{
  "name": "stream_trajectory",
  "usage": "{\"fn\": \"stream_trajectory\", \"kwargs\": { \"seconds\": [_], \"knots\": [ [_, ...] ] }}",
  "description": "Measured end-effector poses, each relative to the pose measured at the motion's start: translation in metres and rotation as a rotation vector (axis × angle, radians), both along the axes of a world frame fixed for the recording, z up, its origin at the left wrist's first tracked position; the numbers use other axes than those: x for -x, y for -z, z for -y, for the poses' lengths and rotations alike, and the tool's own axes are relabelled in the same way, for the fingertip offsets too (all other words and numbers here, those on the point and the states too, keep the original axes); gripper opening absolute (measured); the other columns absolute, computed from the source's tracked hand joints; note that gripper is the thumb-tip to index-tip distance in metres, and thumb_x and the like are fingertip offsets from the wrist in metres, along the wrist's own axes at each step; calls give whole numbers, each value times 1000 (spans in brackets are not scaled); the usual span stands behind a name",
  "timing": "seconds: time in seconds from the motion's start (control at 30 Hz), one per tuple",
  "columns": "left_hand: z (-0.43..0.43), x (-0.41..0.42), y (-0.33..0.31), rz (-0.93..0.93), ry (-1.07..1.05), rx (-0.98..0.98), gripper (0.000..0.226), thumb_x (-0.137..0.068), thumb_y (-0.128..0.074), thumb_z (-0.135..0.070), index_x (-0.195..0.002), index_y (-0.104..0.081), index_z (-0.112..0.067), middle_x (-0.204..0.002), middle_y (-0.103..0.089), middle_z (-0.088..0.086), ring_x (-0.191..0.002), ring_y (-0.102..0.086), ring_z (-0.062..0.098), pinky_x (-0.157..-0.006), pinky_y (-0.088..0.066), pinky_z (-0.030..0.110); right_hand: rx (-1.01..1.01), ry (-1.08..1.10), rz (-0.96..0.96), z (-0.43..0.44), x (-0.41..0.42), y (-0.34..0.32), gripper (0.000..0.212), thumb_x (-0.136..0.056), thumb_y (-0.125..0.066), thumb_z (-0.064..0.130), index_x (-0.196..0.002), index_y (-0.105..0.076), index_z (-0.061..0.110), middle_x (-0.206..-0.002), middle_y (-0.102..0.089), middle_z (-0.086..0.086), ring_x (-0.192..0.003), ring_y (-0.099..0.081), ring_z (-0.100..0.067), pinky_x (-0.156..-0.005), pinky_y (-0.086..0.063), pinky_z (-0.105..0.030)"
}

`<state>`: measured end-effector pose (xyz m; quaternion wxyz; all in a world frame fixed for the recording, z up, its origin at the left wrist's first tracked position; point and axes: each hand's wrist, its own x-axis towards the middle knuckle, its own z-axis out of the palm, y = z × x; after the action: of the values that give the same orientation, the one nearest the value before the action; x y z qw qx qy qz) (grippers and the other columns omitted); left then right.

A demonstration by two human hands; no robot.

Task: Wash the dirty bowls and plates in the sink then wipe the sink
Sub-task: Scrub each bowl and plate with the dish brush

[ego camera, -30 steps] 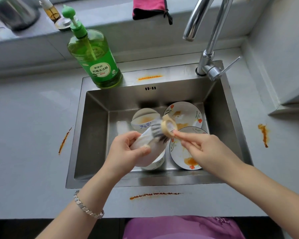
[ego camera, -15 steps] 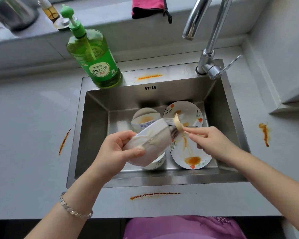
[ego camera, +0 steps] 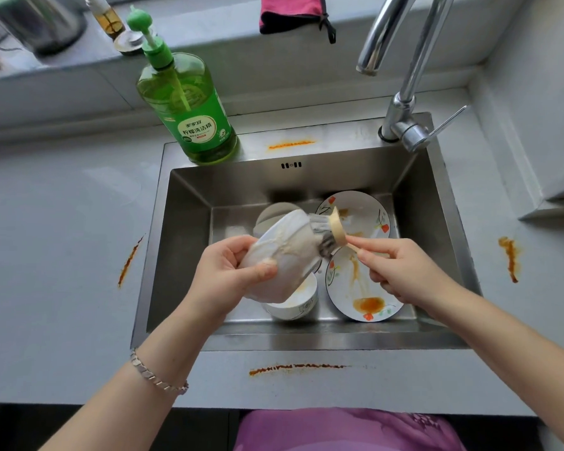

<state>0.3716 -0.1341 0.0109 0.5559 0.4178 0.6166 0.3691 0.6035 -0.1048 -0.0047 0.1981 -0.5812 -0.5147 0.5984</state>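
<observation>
Over the steel sink (ego camera: pixel 189 242), my left hand (ego camera: pixel 232 271) grips a white bowl (ego camera: pixel 290 252) tilted on its side, its soapy outside facing me. My right hand (ego camera: pixel 401 271) holds a wooden dish brush (ego camera: pixel 331 227) whose bristles press against the bowl's rim. Under the held bowl stands another white bowl (ego camera: pixel 298 304). A third bowl (ego camera: pixel 271 214) sits behind it, mostly hidden. Two flowered plates lie in the sink: the near plate (ego camera: pixel 358 294) carries orange sauce, the far plate (ego camera: pixel 362 213) has lighter smears.
A green dish soap bottle (ego camera: pixel 192 112) stands on the sink's back left corner. The tap (ego camera: pixel 401 92) rises at the back right, spout off. Orange streaks mark the counter (ego camera: pixel 46 255) left, right, front and the sink's back rim. A pink cloth (ego camera: pixel 290 13) hangs on the ledge.
My left hand has turned the bowl so its mouth faces right. The brush has moved from on top of the bowl to its rim on the right side.
</observation>
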Motion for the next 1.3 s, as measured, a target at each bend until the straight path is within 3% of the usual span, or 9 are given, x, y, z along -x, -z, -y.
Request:
{"fn": "stream_trajectory", "kwargs": {
  "seconds": [0.1, 0.27, 0.47, 0.6, 0.67, 0.83, 1.0, 1.17, 1.3],
  "knots": [
    [0, 5, -1, -2, -9, -10, 41, -46, -77, -31, -80, -69, -9, -69, -69, 2, -65, -65, 16, -53, -52, 24, -103, -64, -77, -1, 4, -9, 36, -94, -49, 13, -107, -57, 46, -48, -24, 7, -52, -23, -20, -48, -23, -20],
    [0, 5, -10, 83, -29, 22, 36, -49, -78, -25, -79, -68, -9, -71, -68, 3, -67, -65, 18, -52, -52, 25, 82, 2, -4, -15, -2, 12, 31, -96, -47, 17, -118, -54, 39, -47, -34, 4, -41, -23, -7, -37, -20, -15],
    [-16, -12, -10, 325, -531, 156, 7, -90, -55, -12, -90, -61, -13, -92, -62, 3, -86, -56, 19, -60, -49, 28, 314, 94, -159, 3, 14, 27, 24, -96, -47, 23, -98, -58, 45, -43, -33, 9, -35, -20, -4, -36, -14, -12],
    [-39, -20, -1, 461, -807, 240, 13, -89, -59, -10, -102, -57, -7, -114, -64, 14, -97, -62, 24, -92, -50, 50, 121, 83, -171, 21, 36, 21, 31, -96, -46, 14, -122, -54, 30, -39, -37, 15, -30, -32, 0, -35, -24, -8],
    [-44, -23, 4, 446, -881, 281, 21, -86, -63, -8, -106, -58, -5, -114, -65, 18, -97, -65, 26, -93, -50, 49, -18, 21, -150, 31, 46, 13, 36, -97, -44, 9, -128, -46, 26, -34, -40, 19, -37, -43, 6, -43, -33, -4],
    [-40, -31, 6, 509, -898, 292, 23, -87, -60, -4, -110, -57, -3, -116, -64, 18, -101, -64, 26, -93, -50, 45, 19, 168, -48, 21, 49, 24, 36, -97, -44, 12, -132, -52, 17, -46, -42, 23, -40, -42, 11, -46, -34, -4],
    [-42, -37, 3, 479, -916, 242, 14, -87, -60, -4, -102, -59, -7, -111, -66, 15, -98, -65, 25, -95, -50, 44, -66, 75, -129, 43, 58, 12, 37, -97, -43, 12, -129, -43, 31, -38, -42, 29, -45, -44, 13, -59, -35, -4],
    [-37, -43, 2, 450, -877, 250, 5, -88, -59, -4, -90, -60, -10, -108, -66, 13, -100, -64, 24, -95, -49, 44, 62, 206, -86, 36, 52, 27, 36, -97, -43, 12, -130, -50, 25, -51, -40, 23, -48, -37, 7, -45, -32, -7],
    [-33, -47, -1, 400, -897, 208, 10, -87, -60, -4, -84, -60, -13, -94, -67, 7, -100, -64, 24, -94, -51, 42, 17, 178, -199, 50, 59, 16, 38, -97, -42, 11, -125, -43, 36, -42, -44, 25, -41, -39, 7, -44, -32, -5]
  ]
}}
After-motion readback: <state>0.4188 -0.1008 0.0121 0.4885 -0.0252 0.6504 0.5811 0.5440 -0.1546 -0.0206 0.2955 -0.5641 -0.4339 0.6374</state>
